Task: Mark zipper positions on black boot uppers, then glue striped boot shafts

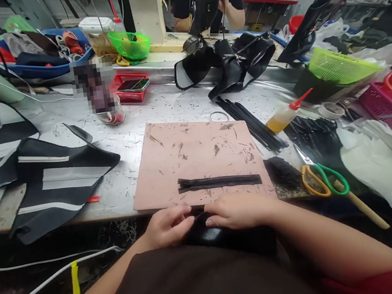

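Observation:
My left hand (170, 226) and my right hand (236, 212) meet at the table's front edge, each with thumb and fingers pinched on a shiny black leather piece (213, 234). Most of that piece hangs below the table edge, over my lap, and its lower part is lost in shadow. Just beyond my fingers a black zipper (219, 182) lies flat on a pinkish board (196, 151), its slider end to the left. Dark smears and scraps mark the board.
Black leather pieces with white strips (65, 175) lie at left. Black strips (251, 122), a glue bottle (285, 117) and scissors (320, 175) are at right. A red basket (132, 95) stands behind the board. Across the table a person (235, 12) works behind hanging black leather.

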Available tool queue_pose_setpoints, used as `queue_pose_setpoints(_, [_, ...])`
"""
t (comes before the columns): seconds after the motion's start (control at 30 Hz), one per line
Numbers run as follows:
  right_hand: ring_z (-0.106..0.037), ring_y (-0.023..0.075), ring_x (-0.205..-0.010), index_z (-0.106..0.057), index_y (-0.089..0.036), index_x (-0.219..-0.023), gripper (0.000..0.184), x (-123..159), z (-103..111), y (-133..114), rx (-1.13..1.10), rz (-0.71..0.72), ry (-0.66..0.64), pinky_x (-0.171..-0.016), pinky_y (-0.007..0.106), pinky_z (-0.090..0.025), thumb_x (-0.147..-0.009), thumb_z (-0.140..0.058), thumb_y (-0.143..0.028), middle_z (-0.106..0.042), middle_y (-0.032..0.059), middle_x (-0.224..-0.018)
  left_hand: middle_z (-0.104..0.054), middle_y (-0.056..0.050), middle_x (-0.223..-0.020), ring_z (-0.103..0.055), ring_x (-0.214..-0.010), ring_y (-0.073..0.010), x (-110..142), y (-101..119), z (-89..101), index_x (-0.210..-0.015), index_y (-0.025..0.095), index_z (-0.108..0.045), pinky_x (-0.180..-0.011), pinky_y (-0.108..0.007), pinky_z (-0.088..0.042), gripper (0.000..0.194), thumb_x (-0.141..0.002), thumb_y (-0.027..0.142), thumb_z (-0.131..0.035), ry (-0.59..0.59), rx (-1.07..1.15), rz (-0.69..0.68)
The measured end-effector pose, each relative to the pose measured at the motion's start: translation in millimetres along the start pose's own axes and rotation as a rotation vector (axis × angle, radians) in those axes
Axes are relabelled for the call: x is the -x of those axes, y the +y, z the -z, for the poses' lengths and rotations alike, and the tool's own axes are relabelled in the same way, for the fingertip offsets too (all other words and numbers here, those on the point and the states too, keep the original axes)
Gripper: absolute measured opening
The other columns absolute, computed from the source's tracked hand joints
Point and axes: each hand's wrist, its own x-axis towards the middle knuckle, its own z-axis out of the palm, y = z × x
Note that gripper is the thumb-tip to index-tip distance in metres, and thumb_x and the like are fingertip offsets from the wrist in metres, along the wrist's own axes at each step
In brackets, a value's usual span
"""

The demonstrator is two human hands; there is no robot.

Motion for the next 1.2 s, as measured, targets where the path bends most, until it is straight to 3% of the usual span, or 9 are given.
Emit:
queue_pose_setpoints(0.07, [-0.059,0.0207,-0.086,-0.058,-0.019,-0.105,0.039,-2.5,9.4,1.3,0.038,0.018,0.012,-0.07,0.028,-0.042,-0.086,-0.038,-0.045,-0.064,0.0092,-0.099,-0.062,-0.003,-0.084,-0.056,-0.059,-0.0088,-11.5,-7.4,4.1,-0.086,0.02,-0.056,-0.052,-0.02,-0.049,0.016,-0.075,0.008,-0.054,-0.009,-0.09,-0.185])
queue_pose_setpoints(0.17, [-0.06,0.0203,-0.078,-0.059,-0.016,-0.1,0.038,-7.8,18.5,8.2,0.139,-0.02,0.065,-0.065,0.027,-0.041,-0.086,-0.038,-0.046,-0.065,0.0092,-0.088,-0.064,-0.005,-0.079,-0.058,-0.063,-0.0125,-24.1,-16.6,6.6,-0.08,0.017,-0.057,-0.054,-0.023,-0.049,0.011,-0.076,0.008,-0.051,-0.137,-0.184,-0.272])
queue_pose_setpoints(0.27, [-0.06,0.019,-0.07,-0.058,-0.016,-0.091,0.034,-14.2,19.9,19.4,0.231,-0.075,0.169,-0.057,0.025,-0.038,-0.087,-0.038,-0.043,-0.064,0.0074,-0.079,-0.067,-0.008,-0.082,-0.061,-0.068,-0.014,-29.8,-23.5,4.5,-0.083,0.012,-0.059,-0.058,-0.023,-0.05,0.014,-0.08,0.009,-0.046,-0.263,-0.25,-0.216])
queue_pose_setpoints(0.4, [-0.057,0.0149,-0.063,-0.055,-0.017,-0.09,0.028,-22.1,14.2,31.9,0.277,-0.071,0.266,-0.052,0.024,-0.033,-0.09,-0.035,-0.037,-0.06,0.0051,-0.087,-0.068,-0.006,-0.084,-0.062,-0.072,-0.0126,-30.0,-26.5,-2.2,-0.084,0.013,-0.06,-0.062,-0.021,-0.051,0.018,-0.081,0.007,-0.044,-0.257,-0.353,-0.144])
queue_pose_setpoints(0.6, [-0.05,0.0087,-0.052,-0.056,-0.019,-0.09,0.029,-28.3,8.6,32.1,0.281,-0.098,0.24,-0.047,0.022,-0.025,-0.091,-0.032,-0.036,-0.057,0.0024,-0.087,-0.067,-0.002,-0.079,-0.063,-0.08,-0.015,-12.3,-28.1,-8.7,-0.074,0.017,-0.06,-0.065,-0.023,-0.05,0.008,-0.074,0.009,-0.058,-0.226,-0.481,-0.15])
queue_pose_setpoints(0.8, [-0.05,0.0086,-0.051,-0.057,-0.02,-0.087,0.029,-29.5,6.9,36.0,0.27,-0.082,0.254,-0.047,0.023,-0.026,-0.091,-0.033,-0.035,-0.056,0.0014,-0.083,-0.068,-0.003,-0.088,-0.062,-0.087,-0.0155,0.7,-27.4,-15.0,-0.077,0.017,-0.061,-0.068,-0.024,-0.048,0.011,-0.075,0.007,-0.056,-0.197,-0.473,-0.071])
queue_pose_setpoints(0.93, [-0.051,0.0088,-0.051,-0.057,-0.019,-0.087,0.027,-29.7,7.1,37.9,0.263,-0.069,0.246,-0.047,0.023,-0.028,-0.091,-0.034,-0.033,-0.056,0.002,-0.083,-0.068,-0.003,-0.089,-0.062,-0.087,-0.0157,-4.7,-22.3,-16.4,-0.078,0.018,-0.061,-0.07,-0.025,-0.048,0.011,-0.076,0.008,-0.056,-0.196,-0.473,-0.013])
queue_pose_setpoints(1.2, [-0.053,0.0088,-0.054,-0.058,-0.018,-0.087,0.027,-30.7,11.4,34.6,0.236,-0.099,0.221,-0.05,0.022,-0.031,-0.091,-0.036,-0.033,-0.055,0.0027,-0.084,-0.07,-0.004,-0.084,-0.064,-0.081,-0.0156,-23.8,-20.2,-8.3,-0.077,0.016,-0.061,-0.061,-0.026,-0.042,0.01,-0.078,0.009,-0.053,-0.303,-0.524,-0.058])
